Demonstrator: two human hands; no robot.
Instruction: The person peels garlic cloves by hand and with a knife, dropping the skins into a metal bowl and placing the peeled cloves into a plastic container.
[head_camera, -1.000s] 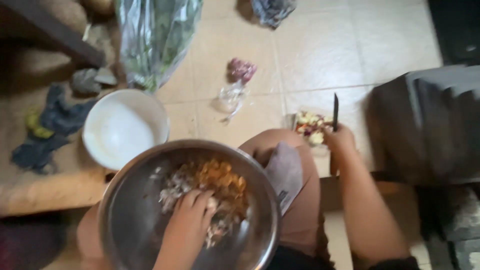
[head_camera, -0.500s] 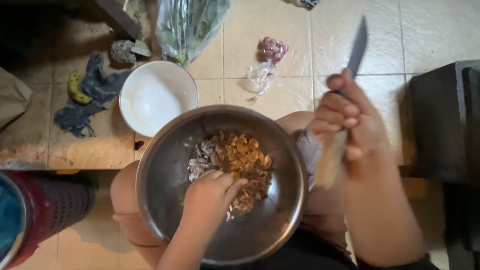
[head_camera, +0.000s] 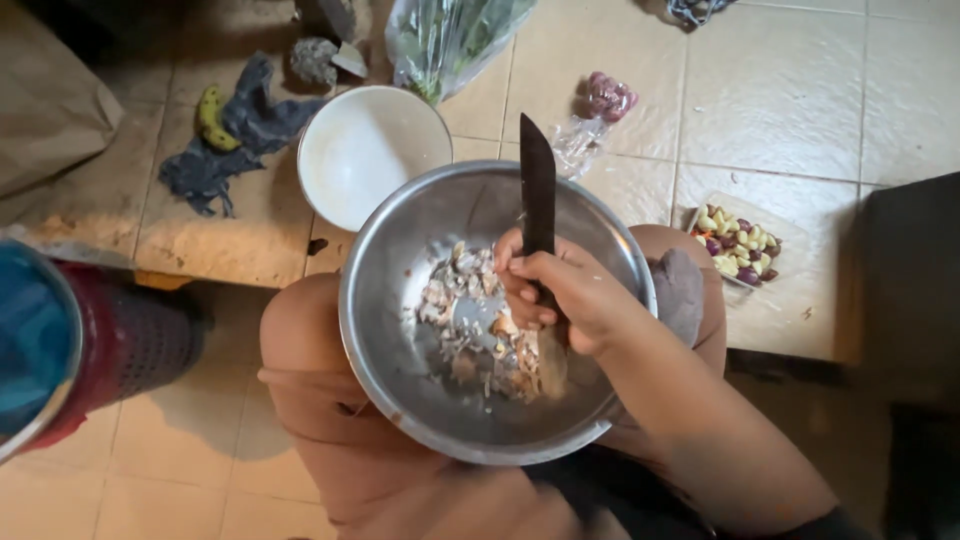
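Since half a second back, the right hand (head_camera: 565, 295) has swung in from 3 o'clock to hover over the bowl (head_camera: 400, 300), and the left hand that was digging in the peels has gone from view.

Floor (head_camera: 800, 100) of pale square tiles fills the room from 10 to 3 o'clock, with worn, stained patches near 9 o'clock. At 3 o'clock a dark block sits on it, and a brown sack (head_camera: 50, 100) lies at 10 o'clock. At 8 o'clock stands a red mesh bin (head_camera: 130, 340) with a blue-lined rim beside it.

Centre, the steel bowl rests on the person's bare knees (head_camera: 300, 340). It holds a scatter of pale and brown peels (head_camera: 470, 320) in its bottom. At 11 o'clock, touching its rim, is a white bowl (head_camera: 365, 150). A clear bag of greens (head_camera: 450, 35) lies at 12 o'clock, a dark blue rag (head_camera: 235, 130) with a yellow-green piece on it at 10 o'clock.

At 2 o'clock a clear tray (head_camera: 740, 245) holds yellow and purple cloves; at 1 o'clock lies a small bag of purple bulbs (head_camera: 605, 95).

Right fingers are curled tight together around the handle of a knife (head_camera: 537, 195), whose dark blade points to 12 o'clock above the bowl's far rim.
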